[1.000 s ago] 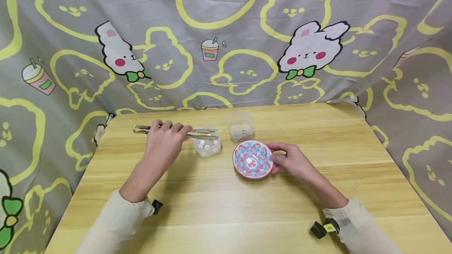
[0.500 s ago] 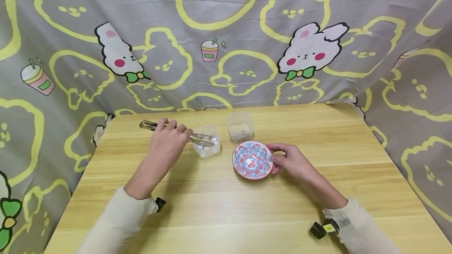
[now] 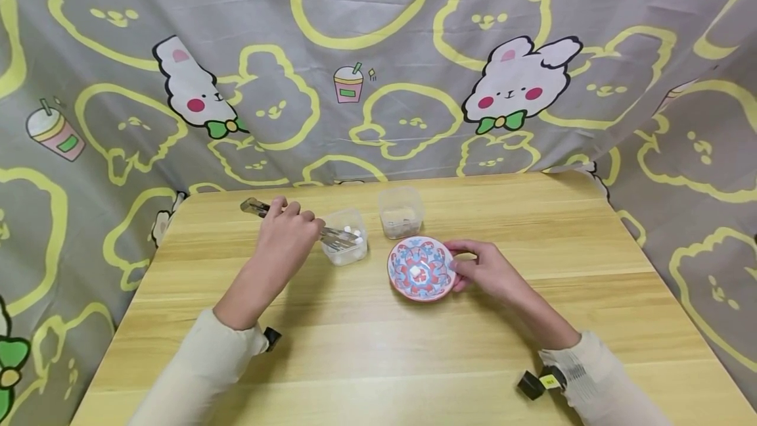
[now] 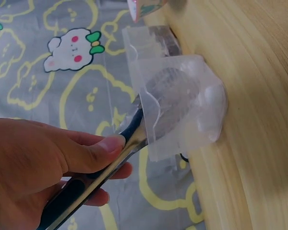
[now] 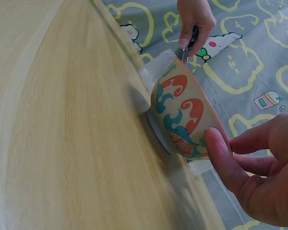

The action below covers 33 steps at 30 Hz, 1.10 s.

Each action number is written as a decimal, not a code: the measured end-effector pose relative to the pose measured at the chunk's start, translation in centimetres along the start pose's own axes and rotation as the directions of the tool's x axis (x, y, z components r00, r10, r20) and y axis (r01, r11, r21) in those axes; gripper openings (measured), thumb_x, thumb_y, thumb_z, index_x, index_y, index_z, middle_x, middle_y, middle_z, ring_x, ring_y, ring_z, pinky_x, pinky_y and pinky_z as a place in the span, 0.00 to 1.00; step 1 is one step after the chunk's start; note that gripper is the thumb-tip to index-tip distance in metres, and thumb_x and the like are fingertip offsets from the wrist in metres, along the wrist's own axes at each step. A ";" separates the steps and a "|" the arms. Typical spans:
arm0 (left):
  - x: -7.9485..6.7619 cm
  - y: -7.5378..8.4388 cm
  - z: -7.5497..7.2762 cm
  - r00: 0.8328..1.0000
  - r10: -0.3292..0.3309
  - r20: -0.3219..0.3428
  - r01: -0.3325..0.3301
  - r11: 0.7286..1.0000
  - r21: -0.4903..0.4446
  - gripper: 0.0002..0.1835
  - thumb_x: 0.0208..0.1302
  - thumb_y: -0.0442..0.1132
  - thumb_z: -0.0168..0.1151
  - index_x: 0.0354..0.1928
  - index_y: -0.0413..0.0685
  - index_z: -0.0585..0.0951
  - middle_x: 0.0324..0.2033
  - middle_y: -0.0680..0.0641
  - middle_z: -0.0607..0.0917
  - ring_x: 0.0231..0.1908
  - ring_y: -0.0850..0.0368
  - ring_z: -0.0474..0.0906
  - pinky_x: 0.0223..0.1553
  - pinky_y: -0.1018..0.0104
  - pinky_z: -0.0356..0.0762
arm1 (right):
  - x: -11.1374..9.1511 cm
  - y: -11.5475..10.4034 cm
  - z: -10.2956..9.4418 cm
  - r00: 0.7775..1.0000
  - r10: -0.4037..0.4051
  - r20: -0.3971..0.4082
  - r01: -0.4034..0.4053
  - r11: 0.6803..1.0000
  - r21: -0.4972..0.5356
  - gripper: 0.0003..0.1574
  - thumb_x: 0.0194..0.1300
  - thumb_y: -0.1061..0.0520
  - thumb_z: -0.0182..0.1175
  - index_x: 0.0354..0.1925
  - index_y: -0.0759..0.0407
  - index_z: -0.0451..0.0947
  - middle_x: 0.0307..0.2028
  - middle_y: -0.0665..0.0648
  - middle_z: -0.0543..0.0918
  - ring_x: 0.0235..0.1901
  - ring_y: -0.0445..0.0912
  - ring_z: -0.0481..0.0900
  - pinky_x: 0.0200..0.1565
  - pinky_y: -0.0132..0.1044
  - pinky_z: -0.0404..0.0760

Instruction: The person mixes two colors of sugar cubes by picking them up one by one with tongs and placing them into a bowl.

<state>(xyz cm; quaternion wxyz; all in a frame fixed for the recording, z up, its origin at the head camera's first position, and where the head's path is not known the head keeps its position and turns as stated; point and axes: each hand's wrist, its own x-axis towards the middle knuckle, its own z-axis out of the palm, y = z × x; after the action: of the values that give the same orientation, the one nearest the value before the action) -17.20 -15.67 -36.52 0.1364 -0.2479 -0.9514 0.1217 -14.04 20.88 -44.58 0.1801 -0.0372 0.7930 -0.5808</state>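
Tongs (image 4: 105, 175) of metal with dark grips lie in the left hand (image 3: 288, 235), whose thumb and fingers are closed around the handle. Their back end sticks out on the far left side of those fingers; the front ends reach to the right of the fingers, down inside a clear container (image 3: 347, 259) just beside them. Small white pieces (image 3: 358, 233) lie in that container around the metal ends; whether the ends grip any piece I cannot tell. Thumb and fingers of the right hand (image 3: 487, 270) pinch the right edge of a bowl (image 3: 422, 292), which sits directly left of these fingers. Its inside and outer wall carry red and blue patterns, and one white cube (image 3: 417, 272) lies at the bottom. Beyond the bowl, ahead and left of the right fingers, stands a second clear container (image 3: 402, 202), with contents too unclear to name. It is to the right of the left fingers and farther off than the first. Under both sets of fingers spreads a wood-grain bench (image 3: 378, 354); past them, behind the bench, hangs a grey cloth (image 3: 378, 12) with yellow outlines and rabbit faces.
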 end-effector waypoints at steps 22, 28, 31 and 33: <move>0.3 0.3 0.5 0.995 0.016 -0.095 -0.009 0.997 0.072 0.20 0.59 0.20 0.65 0.18 0.54 0.82 0.16 0.53 0.78 0.23 0.53 0.63 0.53 0.53 0.65 | 0.1 0.1 0.1 1.000 0.022 -0.009 -0.022 1.000 0.008 0.29 0.73 0.66 0.57 0.70 0.70 0.69 0.62 0.74 0.78 0.29 0.48 0.88 0.35 0.41 0.89; 0.3 0.2 0.6 0.996 0.013 -0.093 -0.004 0.995 0.097 0.24 0.60 0.20 0.64 0.14 0.55 0.77 0.14 0.54 0.73 0.23 0.55 0.58 0.47 0.56 0.62 | 0.1 0.1 0.1 1.000 0.027 -0.013 -0.027 1.000 0.002 0.30 0.73 0.65 0.57 0.71 0.70 0.69 0.62 0.73 0.79 0.29 0.47 0.88 0.35 0.40 0.89; 0.2 0.1 0.6 0.997 0.001 -0.081 0.007 0.995 0.101 0.25 0.62 0.21 0.64 0.13 0.56 0.74 0.13 0.54 0.70 0.23 0.55 0.55 0.43 0.58 0.58 | 0.1 0.2 0.0 1.000 0.026 -0.013 -0.026 1.000 0.001 0.30 0.73 0.65 0.57 0.71 0.70 0.69 0.62 0.73 0.79 0.29 0.47 0.88 0.35 0.40 0.89; 0.2 0.0 0.6 0.997 -0.007 -0.076 0.014 0.995 0.096 0.24 0.62 0.23 0.65 0.14 0.56 0.75 0.13 0.54 0.69 0.23 0.56 0.54 0.41 0.59 0.56 | 0.1 0.2 0.1 1.000 0.025 -0.014 -0.025 1.000 0.002 0.30 0.73 0.65 0.57 0.71 0.70 0.69 0.62 0.73 0.79 0.29 0.47 0.88 0.35 0.41 0.89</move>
<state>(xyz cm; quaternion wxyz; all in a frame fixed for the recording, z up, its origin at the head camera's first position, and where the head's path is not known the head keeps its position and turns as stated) -17.54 -15.68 -37.09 0.1847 -0.2404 -0.9398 0.1576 -14.08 20.87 -44.79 0.1818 -0.0228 0.7942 -0.5793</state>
